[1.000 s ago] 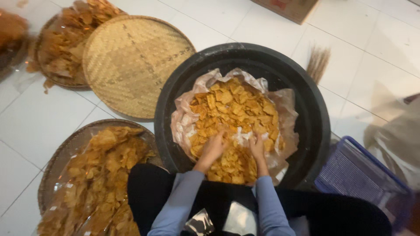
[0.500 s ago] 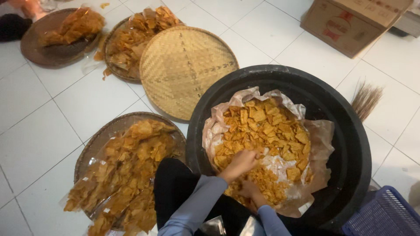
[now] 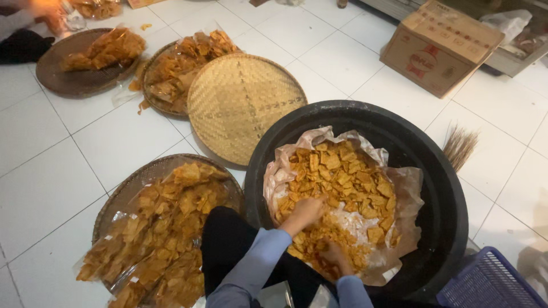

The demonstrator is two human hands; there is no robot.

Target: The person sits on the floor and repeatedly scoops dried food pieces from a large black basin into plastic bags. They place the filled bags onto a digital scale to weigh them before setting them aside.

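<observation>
A big black tub (image 3: 434, 171) on the tiled floor is lined with crumpled paper and holds a heap of orange square chips (image 3: 342, 177). My left hand (image 3: 305, 212) is closed over a handful of chips at the heap's near left side. My right hand (image 3: 334, 256) digs into the chips at the near edge, with its fingers buried among them. Both arms wear light blue sleeves. My dark-trousered knee (image 3: 228, 239) rests against the tub.
A woven tray (image 3: 117, 199) of bagged chips lies at my left. Beyond it sit an upturned woven tray (image 3: 245, 105) and two further trays of bagged chips (image 3: 171, 68), (image 3: 85, 57). Also around are a cardboard box (image 3: 442, 48), a broom's bristles (image 3: 459, 145), a blue basket (image 3: 491, 282) and another person's hand (image 3: 43, 11).
The view has swung left and up, bringing the box and far trays into sight. My left hand has closed on chips, and my right hand has slid toward the tub's near edge.
</observation>
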